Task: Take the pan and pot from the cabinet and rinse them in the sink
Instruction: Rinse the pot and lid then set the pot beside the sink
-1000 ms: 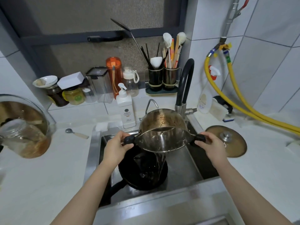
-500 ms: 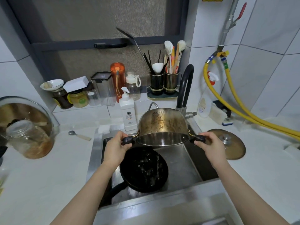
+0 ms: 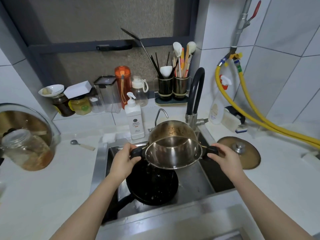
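Observation:
A steel pot (image 3: 173, 149) with two black side handles hangs over the sink (image 3: 199, 181), tipped with its mouth toward me. My left hand (image 3: 123, 161) grips its left handle and my right hand (image 3: 223, 157) grips its right handle. Drops of water fall from the pot's lower rim. Below it a black pan (image 3: 152, 186) lies in the sink basin, wet inside, its handle pointing to the near left. The pot hides the far part of the pan.
A black faucet (image 3: 196, 94) arches behind the pot. The pot's lid (image 3: 239, 151) lies on the counter to the right. A soap bottle (image 3: 134, 118), jars, utensil holders and a spoon (image 3: 81, 144) stand behind and left. Yellow hoses (image 3: 259, 118) run along the right wall.
The pot has been tipped further, its mouth now facing me; the poured stream has thinned to drops. Both hands kept their hold on the handles.

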Tool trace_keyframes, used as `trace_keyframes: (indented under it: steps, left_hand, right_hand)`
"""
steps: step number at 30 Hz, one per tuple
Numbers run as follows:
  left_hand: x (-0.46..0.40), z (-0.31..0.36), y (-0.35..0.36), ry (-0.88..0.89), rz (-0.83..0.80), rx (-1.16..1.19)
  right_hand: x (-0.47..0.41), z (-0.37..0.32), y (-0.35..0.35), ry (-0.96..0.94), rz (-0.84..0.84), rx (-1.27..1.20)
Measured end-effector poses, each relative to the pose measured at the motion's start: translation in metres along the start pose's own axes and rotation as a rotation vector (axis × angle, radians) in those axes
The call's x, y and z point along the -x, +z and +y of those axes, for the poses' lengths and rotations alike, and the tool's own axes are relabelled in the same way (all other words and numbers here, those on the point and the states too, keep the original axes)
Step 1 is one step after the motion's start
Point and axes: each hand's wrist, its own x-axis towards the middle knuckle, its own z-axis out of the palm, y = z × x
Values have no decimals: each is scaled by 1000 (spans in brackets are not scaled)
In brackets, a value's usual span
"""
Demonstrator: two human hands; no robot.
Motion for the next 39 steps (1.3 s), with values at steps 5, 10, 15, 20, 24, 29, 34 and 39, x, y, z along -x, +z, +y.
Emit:
trace_keyframes:
  steps: [5, 10, 15, 20, 24, 29, 34, 39]
  left_hand:
    - [-9, -3, 17, -71, -83, 77]
    - [-26, -4, 36, -177, -117, 187]
    - [-41, -2, 59, -353, -119, 394]
    - [-50, 15, 89, -507, -193, 590]
    - [-50, 45, 122, -601, -352, 721]
    - [-46, 97, 177, -642, -550, 722]
    - [-38, 140, 232, -687, -727, 660]
    - [-34, 161, 270, -712, -818, 582]
  right_hand:
    - [4, 19, 12, 167, -32, -67]
    - [0, 34, 17, 261, 5, -84]
    - [-9, 44, 8, 335, 64, -126]
    - [-22, 65, -18, 530, 265, -354]
    - [-24, 83, -61, 623, 426, -412]
    - [-17, 121, -128, 701, 529, -338]
    - [-14, 153, -183, 721, 553, -230]
    - [-12, 187, -214, 777, 563, -134]
